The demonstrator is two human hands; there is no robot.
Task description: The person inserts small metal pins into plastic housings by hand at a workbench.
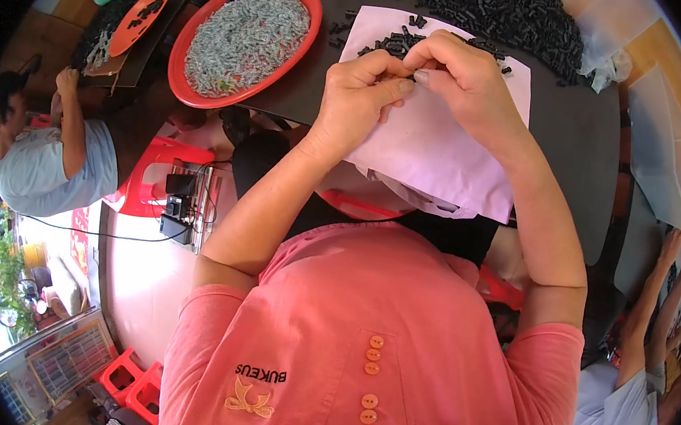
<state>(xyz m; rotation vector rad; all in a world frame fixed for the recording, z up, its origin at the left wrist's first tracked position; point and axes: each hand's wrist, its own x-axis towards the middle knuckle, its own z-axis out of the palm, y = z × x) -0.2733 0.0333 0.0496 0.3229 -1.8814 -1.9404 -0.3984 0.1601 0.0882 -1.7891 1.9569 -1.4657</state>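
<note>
My left hand (352, 98) and my right hand (469, 88) meet above a pale pink cloth (442, 157). Thumbs and forefingers of both are pinched together, tip to tip. Whatever lies between them is mostly hidden; only a small dark spot shows at the fingertips. Just beyond my fingers, a loose group of small black pieces (400, 40) lies on the cloth's far part. The cloth covers part of the dark table (576, 152) and hangs over its near edge toward my lap.
A large heap of black pieces (504, 12) spreads at the table's back. To the left stands a red round tray (177, 61) full of small clear-grey parts (246, 42). A crumpled plastic bag (608, 67) lies back right. Other people sit at the far left (61, 164) and far right (615, 406).
</note>
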